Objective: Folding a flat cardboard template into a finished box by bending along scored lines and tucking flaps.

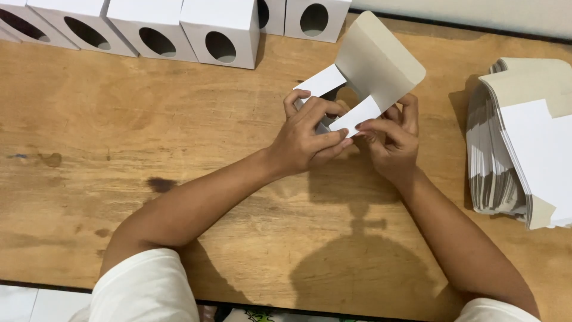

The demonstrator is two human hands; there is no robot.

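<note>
Both my hands, left hand (307, 140) and right hand (390, 143), fingers clamped on a half-folded white-and-grey cardboard box blank (372, 65), steadying its flaps above the wooden worktop (149, 131).

— Far edge? Blocked by a row of white boxes (179, 30).
— Right side? Taken by a stack of flat cardboard blanks (518, 143).
— Left and near? Open wooden table (119, 131), passable.
</note>
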